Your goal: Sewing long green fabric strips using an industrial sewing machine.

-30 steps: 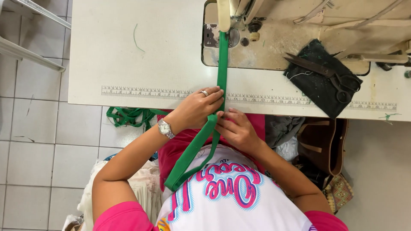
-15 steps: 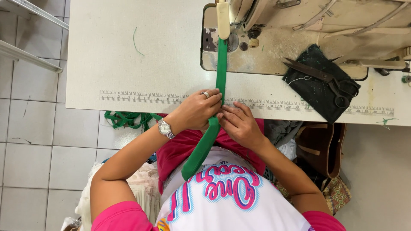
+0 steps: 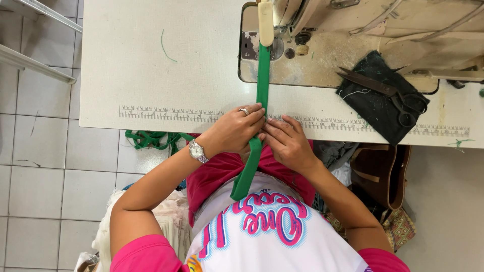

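We held one green strap (image 3: 262,85) with both hands, left hand (image 3: 236,128) and right hand (image 3: 285,143) pinching it at the bench (image 3: 151,75) edge; one pair of scissors (image 3: 388,93) lay nearby.

Green fabric strip (image 3: 262,80); black scissors (image 3: 383,93); cream table (image 3: 151,75).

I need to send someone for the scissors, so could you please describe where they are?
Start at the sewing machine on the white table. At its right end lies a dark cloth, and the scissors rest on it. They are the only dark metal tool there.
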